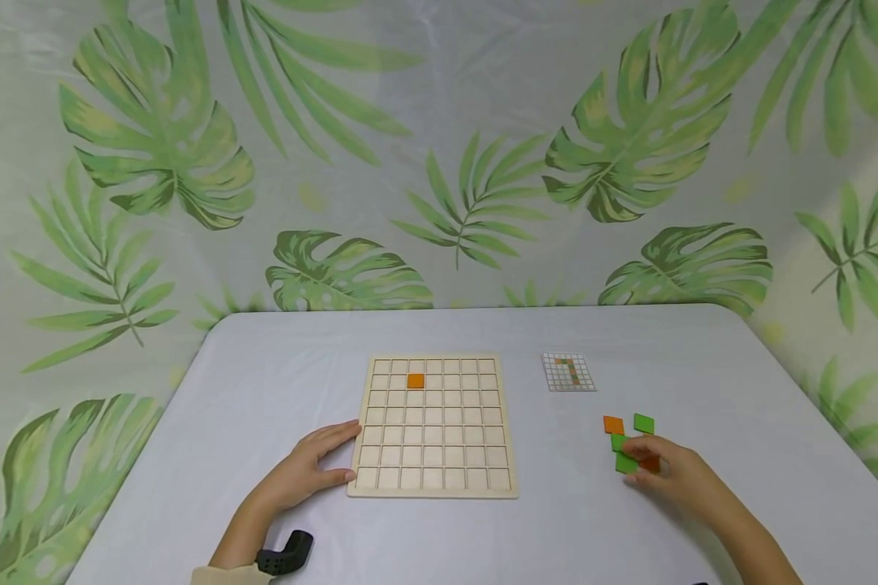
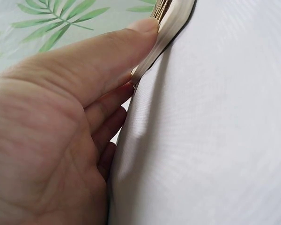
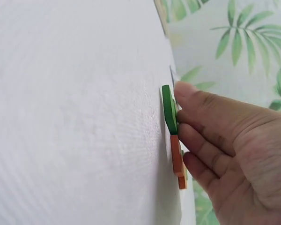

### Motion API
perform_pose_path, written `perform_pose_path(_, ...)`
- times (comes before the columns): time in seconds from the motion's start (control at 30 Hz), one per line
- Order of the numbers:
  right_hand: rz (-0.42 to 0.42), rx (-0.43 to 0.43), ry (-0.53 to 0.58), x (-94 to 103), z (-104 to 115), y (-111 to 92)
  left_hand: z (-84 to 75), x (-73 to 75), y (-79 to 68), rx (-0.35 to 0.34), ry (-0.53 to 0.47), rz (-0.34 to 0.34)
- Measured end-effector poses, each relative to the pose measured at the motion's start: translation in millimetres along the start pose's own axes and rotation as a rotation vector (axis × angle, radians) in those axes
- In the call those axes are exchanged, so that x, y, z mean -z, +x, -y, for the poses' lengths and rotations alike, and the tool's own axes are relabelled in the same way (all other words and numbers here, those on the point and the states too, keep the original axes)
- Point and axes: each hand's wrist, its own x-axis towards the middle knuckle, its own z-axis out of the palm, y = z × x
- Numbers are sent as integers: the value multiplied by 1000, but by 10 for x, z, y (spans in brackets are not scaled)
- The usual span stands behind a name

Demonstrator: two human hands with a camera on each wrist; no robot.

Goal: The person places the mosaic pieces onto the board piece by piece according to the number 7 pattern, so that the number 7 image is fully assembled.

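A pale wooden grid board (image 1: 434, 493) lies on the table, an orange square tile (image 1: 415, 381) in one of its upper cells. My left hand (image 1: 310, 467) is at the board's left side, fingertips at the edge and thumb by the near corner. In the left wrist view the thumb (image 2: 117, 54) rests against the wooden rim (image 2: 161, 40). Over a cluster of tiles at the right is my right hand (image 1: 676, 471), its thumb and index finger spread around a green tile (image 1: 626, 463). Seen from the right wrist, the fingertips are right at the green tile (image 3: 169, 110).
Around the right hand lie another orange tile (image 1: 614, 425), a green tile (image 1: 644, 422) and a partly covered orange one (image 1: 651, 464). A small pattern card (image 1: 559, 382) with coloured squares lies beyond them. Leaf-print cloth (image 1: 475, 203) hangs behind the white table (image 1: 263, 357).
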Motion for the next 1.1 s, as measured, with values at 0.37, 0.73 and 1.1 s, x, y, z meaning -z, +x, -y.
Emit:
perform_pose_path(0.37, 57, 17, 10, -39, 1, -20, 0, 2, -3, -1, 6, -2)
perform_pose_path(0.73, -60, 131, -39, -47, 111, 65, 0, -3, 2, 4, 3, -5)
perform_pose_path(1.1, 9, 151, 77, -98, 532, 574, 18, -10, 1, 13, -11, -4)
